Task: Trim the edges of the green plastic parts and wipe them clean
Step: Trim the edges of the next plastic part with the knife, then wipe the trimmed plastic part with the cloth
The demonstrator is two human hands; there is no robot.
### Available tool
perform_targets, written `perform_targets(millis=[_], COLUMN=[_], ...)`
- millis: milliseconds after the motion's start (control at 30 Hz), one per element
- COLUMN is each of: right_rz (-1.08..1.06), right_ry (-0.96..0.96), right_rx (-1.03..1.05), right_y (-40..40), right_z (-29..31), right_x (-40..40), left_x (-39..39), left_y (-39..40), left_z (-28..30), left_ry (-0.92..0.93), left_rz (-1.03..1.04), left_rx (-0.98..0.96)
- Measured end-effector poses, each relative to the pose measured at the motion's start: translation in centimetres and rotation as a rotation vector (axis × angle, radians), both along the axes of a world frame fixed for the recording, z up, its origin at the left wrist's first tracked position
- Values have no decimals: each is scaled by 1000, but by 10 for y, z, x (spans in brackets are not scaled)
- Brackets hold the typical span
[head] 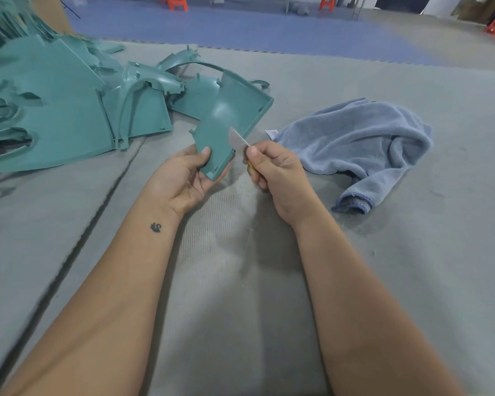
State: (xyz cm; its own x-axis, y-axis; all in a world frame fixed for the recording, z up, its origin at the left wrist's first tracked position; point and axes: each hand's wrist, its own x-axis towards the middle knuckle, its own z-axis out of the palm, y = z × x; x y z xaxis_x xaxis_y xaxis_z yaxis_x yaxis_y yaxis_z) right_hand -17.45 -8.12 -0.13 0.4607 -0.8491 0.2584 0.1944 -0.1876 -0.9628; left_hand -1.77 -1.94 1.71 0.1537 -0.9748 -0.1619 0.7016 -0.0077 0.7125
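My left hand (187, 178) grips the near end of a green part (229, 121). My right hand (275, 170) pinches a knife (237, 139), blade against its right edge. A blue cloth (363, 138) lies right.

A single head-worn wide-angle camera looks forward and steeply down, close over the grey surface (412, 252) and both forearms.

Smooth green plastic part (229, 121), dull metal blade (237, 139), fuzzy blue cloth (366, 138).

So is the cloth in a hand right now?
No, the blue cloth lies on the mat; the right hand holds the blade.
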Motion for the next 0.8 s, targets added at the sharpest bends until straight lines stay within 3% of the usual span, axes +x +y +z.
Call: perform_targets(millis=[167, 267, 367, 500, 567, 667, 800], right_rz=[-246, -343, -468, -545, -533, -684, -1048], right_ry=[-361, -371, -131, 643, 917, 970, 911], right_rx=[304, 345, 197, -234, -403, -469, -360], right_y=[-16, -17, -14, -11, -8, -6, -11], right_z=[5, 5, 4, 2, 0, 8, 17], right_x=[-11, -13, -12, -10, -6, -8, -32], left_x=[5, 0, 0, 4, 2, 2, 3], left_y=[2, 2, 1, 0, -1, -4, -6], left_z=[0, 0, -1, -2, -3, -4, -5], left_ry=[-73, -122, -137, -136, -133, -118, -102], left_rz=[-14, -59, -90, -77, -37, 42, 75], left_rx=[46, 70, 35, -61, -89, -61, -40])
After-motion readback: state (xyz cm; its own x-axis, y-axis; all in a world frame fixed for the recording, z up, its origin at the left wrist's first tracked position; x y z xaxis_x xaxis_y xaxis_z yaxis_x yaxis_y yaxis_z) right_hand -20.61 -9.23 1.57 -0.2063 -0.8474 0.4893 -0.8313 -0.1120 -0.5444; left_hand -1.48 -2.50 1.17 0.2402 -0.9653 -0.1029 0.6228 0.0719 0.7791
